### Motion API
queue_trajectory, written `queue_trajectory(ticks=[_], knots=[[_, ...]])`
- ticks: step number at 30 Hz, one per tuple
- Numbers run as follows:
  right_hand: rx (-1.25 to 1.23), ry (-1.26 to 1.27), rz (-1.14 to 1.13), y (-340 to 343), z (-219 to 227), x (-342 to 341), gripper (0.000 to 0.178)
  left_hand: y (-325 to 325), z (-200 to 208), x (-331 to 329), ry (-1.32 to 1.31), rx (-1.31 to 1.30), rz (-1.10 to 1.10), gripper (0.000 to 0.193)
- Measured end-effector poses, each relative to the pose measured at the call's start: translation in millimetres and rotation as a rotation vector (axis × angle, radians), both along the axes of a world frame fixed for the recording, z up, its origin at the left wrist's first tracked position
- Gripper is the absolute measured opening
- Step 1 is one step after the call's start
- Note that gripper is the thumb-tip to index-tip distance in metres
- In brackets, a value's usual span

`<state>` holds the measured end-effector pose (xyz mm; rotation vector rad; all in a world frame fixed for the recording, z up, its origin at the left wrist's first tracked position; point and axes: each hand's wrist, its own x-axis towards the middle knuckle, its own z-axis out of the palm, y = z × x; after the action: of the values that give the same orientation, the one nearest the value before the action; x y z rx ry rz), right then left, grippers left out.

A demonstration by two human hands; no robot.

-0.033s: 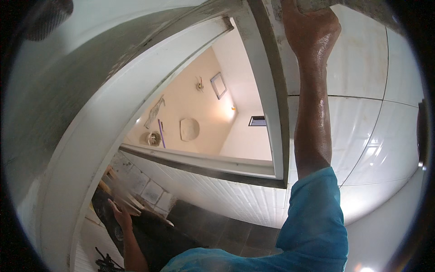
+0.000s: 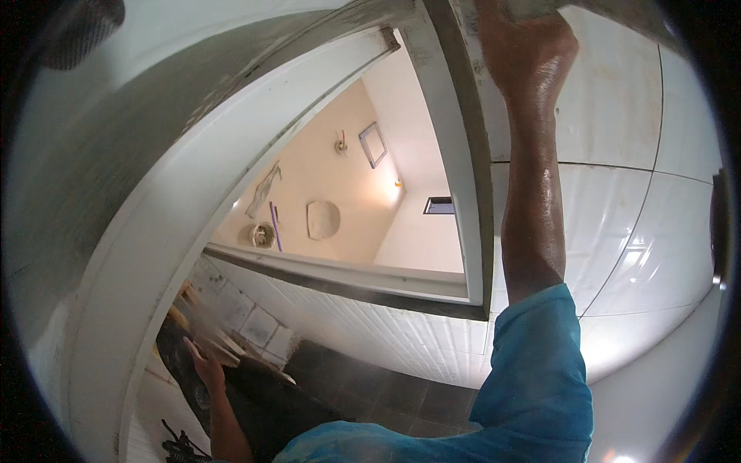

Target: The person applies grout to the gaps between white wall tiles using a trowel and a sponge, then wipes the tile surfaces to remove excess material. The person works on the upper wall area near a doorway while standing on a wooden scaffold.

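From the person's head, the left fisheye looks down wide and close over the blue cloth-sleeved right arm (image 2: 532, 339), facing the white-framed, angular opening (image 2: 453, 154), dark-grey tiled floor (image 2: 394, 397) low in view.

Right hand (image 2: 531, 50) before white tiles (image 2: 610, 116), perhaps against grey surface (image 2: 625, 14)

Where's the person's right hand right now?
In the head view, the right hand is raised to the top edge, right of the middle, by the white tiles and just right of the opening's grey edge.
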<state>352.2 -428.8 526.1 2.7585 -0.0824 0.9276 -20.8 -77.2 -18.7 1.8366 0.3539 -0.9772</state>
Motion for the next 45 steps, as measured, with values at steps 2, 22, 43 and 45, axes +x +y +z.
queue_trajectory(ticks=[2,22,43,45], knots=[[-0.096,0.029,-0.094,-1,1,1,0.025,-4,0,2,-0.033,-0.044,0.013,0.095],[-0.146,0.023,-0.069,10,8,4,0.023,-7,-2,3,-0.001,-0.034,0.021,0.095],[-0.080,-0.010,-0.040,-11,7,-7,0.023,-6,-3,0,-0.026,-0.059,0.033,0.100],[-0.322,0.040,-0.075,-10,10,-12,0.023,-6,-6,-1,-0.033,-0.067,0.033,0.100]])
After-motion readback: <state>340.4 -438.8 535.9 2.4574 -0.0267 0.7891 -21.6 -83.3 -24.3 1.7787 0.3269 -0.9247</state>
